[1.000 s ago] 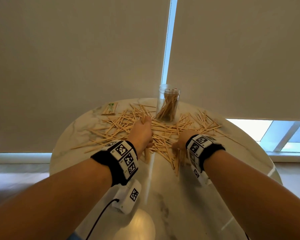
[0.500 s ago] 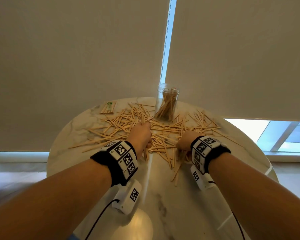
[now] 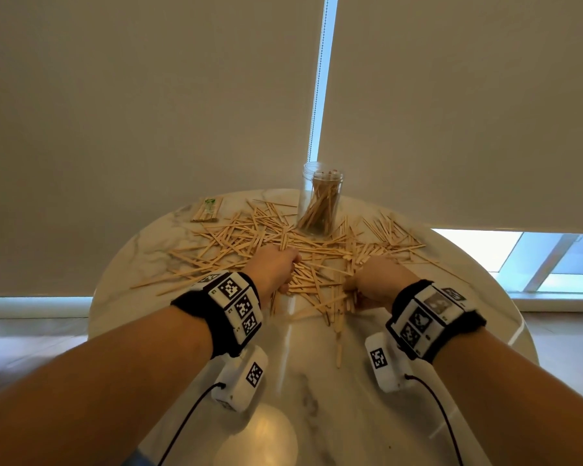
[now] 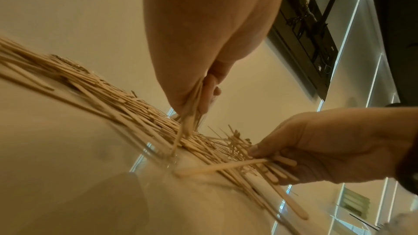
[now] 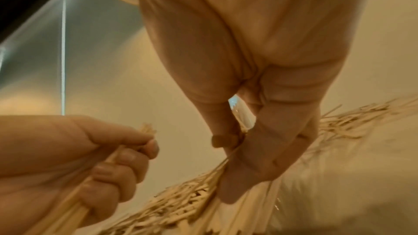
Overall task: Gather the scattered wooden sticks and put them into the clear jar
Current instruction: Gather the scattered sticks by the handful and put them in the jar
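Both hands, left hand (image 3: 274,266) and right hand (image 3: 375,279), squeeze bunches of sticks (image 3: 236,235) mid-table (image 3: 122,264). Loose ends could slip and miss the jar (image 3: 321,200).

No words or numbers can be read anywhere here. The wrist bands (image 3: 233,305) carry only black-and-white square code patterns, and the small packet (image 3: 207,209) at eleven o'clock on the table (image 3: 317,415) shows a green mark too small to make out.
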Available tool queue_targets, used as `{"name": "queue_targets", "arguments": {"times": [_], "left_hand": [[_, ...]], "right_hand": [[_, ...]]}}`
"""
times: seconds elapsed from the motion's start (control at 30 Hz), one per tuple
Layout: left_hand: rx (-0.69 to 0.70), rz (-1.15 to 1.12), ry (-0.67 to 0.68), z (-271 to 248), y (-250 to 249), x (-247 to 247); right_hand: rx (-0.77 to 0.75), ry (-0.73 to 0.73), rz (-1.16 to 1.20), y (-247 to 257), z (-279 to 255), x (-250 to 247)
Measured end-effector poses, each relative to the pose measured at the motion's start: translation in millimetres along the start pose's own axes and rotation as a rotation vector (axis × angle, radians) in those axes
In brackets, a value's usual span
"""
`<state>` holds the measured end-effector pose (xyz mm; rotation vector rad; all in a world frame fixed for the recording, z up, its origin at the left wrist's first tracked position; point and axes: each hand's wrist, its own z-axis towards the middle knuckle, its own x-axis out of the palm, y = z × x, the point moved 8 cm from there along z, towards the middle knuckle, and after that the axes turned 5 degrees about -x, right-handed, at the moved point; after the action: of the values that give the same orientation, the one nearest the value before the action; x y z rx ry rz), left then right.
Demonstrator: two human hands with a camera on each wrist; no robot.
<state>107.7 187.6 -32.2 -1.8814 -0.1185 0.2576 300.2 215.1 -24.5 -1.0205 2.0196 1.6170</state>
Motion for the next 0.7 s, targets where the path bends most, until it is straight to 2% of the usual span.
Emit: {"name": "queue_targets", "arguments": {"times": [0.13,0.23,0.3,0.4,0.47,0.53,0.7], "left_hand": [[0.053,0.096,-0.034,1,-6,5],[0.097,0.182,-0.005,-4,-12,16],[0.109,0.213,0.031,-9,-16,24],[0.104,0.144,0.093,-8,-20,33],[0.115,0.071,0.118,-8,-26,35],[0.134,0.065,0.089,-6,-30,29],[0.146,0.183,-0.094,5,-28,0]], "right_hand": [[-0.128,-0.089,0.127,11,-4,-2],[-0.178,-0.138,0.101,27,-13,-3],[-0.266,-0.152,0.062,43,-21,0],[-0.407,-0.186,-0.118,67,-29,7],[-0.454,-0.244,-0.122,77,-30,8],[-0.495,-0.247,-0.062,82,-30,11],[-0.533,-0.147,0.023,83,-27,25]]}}
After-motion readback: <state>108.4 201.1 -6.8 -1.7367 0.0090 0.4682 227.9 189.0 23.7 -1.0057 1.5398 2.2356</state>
